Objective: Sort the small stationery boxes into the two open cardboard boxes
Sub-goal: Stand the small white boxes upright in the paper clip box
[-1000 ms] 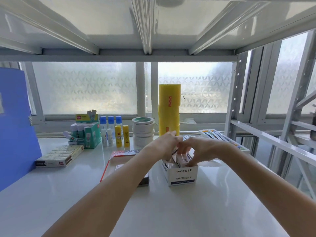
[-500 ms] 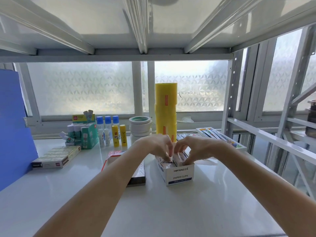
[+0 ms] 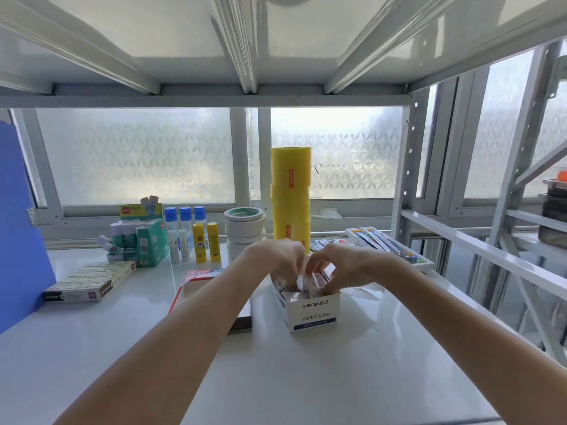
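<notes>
An open white cardboard box (image 3: pixel 316 312) marked PAPER CLIPS stands on the white shelf, a little right of centre. Several small white stationery boxes (image 3: pixel 290 296) stand packed inside it. My left hand (image 3: pixel 277 257) and my right hand (image 3: pixel 340 265) are both over the box's open top, fingertips nearly touching. My right hand's fingers close around one small box (image 3: pixel 316 282) at the top right of the carton. My left hand's fingers press down on the small boxes beside it; whether it grips one is hidden. A flat red-edged box (image 3: pixel 196 282) lies left of the carton, partly under my left forearm.
Behind the carton stand a tall yellow roll (image 3: pixel 291 197) and stacked white tape rolls (image 3: pixel 244 227). Glue sticks (image 3: pixel 202 240), a green carton (image 3: pixel 147 240) and a flat pack of staples (image 3: pixel 92 279) sit to the left. A blue folder (image 3: pixel 18 234) leans far left. Pen packs (image 3: pixel 386 243) lie right.
Both hands have sunk a little lower onto the small boxes in the paper clip carton. The view has shifted slightly right.
</notes>
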